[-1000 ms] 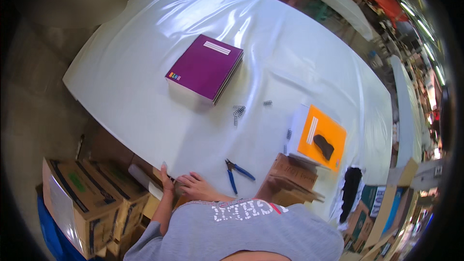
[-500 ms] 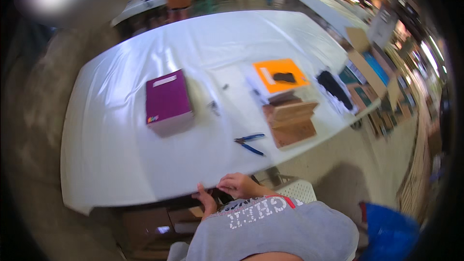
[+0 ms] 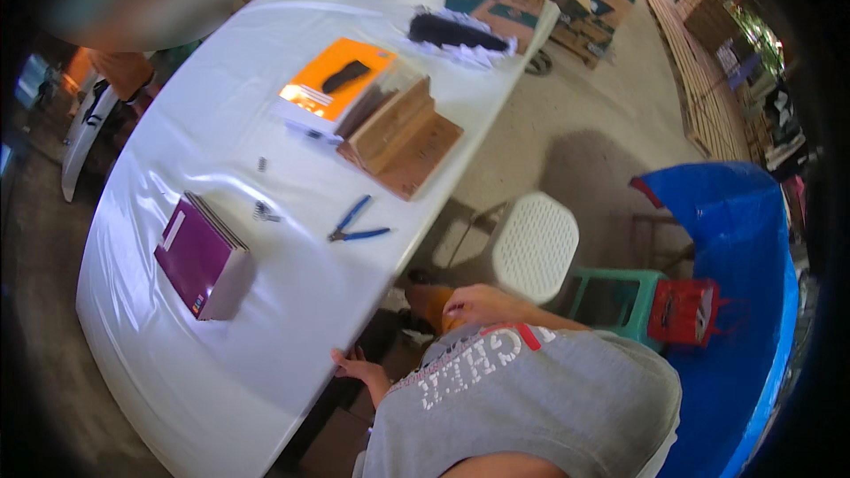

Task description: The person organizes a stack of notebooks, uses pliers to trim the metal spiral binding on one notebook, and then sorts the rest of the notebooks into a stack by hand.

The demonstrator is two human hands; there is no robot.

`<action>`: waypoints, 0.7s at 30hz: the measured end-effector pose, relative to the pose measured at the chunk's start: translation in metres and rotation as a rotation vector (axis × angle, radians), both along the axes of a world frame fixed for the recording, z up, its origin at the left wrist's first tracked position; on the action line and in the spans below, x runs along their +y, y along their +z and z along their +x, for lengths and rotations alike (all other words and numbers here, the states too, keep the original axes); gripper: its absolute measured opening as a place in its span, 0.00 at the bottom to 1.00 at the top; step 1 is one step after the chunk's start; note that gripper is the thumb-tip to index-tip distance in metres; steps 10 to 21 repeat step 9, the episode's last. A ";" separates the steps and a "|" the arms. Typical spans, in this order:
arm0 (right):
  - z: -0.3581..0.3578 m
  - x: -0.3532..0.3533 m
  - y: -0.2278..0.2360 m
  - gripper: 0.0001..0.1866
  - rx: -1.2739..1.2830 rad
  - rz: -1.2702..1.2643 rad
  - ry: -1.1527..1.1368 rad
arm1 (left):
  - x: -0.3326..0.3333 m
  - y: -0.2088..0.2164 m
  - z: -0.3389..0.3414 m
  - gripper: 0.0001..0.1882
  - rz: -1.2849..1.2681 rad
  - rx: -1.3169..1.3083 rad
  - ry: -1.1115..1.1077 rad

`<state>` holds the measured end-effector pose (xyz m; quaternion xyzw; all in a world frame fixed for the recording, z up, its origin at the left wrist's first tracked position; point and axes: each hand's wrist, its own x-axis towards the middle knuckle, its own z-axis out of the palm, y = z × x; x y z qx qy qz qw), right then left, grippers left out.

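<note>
My left hand [image 3: 359,368] is at the near edge of the white-covered table [image 3: 292,345], thumb and fingers apart, the fingertips touching the edge. My right hand [image 3: 476,304] is over my lap beside the table, its fingers curled; whatever they may hold is hidden. Closest on the tabletop are blue-handled pliers [image 3: 357,223], lying with the handles spread. Left of them, small dark metal pieces [image 3: 264,212] lie loose. A stack of purple-covered booklets [image 3: 199,257] sits further left. Beyond the pliers stands a stepped wooden block [image 3: 403,142].
Behind the block is an orange-topped stack [image 3: 332,80] with a black object on it. A black item on white cloth [image 3: 460,34] and open cardboard boxes [image 3: 496,0] are farther off. To my right are a white stool [image 3: 536,243], a green stool [image 3: 642,301], a red bag [image 3: 683,312] and blue sheeting [image 3: 753,230].
My view has swung to the right, bringing the stools and blue sheeting into sight. My hands have moved apart: the right one away from the table edge, the left one staying at it.
</note>
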<state>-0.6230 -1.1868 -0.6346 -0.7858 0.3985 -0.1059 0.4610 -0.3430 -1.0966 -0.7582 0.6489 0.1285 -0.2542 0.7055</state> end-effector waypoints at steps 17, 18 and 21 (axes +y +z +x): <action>-0.078 0.007 -0.040 0.13 0.222 -0.071 -0.149 | 0.011 0.002 -0.023 0.36 0.167 0.219 -0.563; -0.078 0.007 -0.040 0.13 0.222 -0.071 -0.149 | 0.011 0.002 -0.023 0.36 0.167 0.219 -0.563; -0.078 0.007 -0.040 0.13 0.222 -0.071 -0.149 | 0.011 0.002 -0.023 0.36 0.167 0.219 -0.563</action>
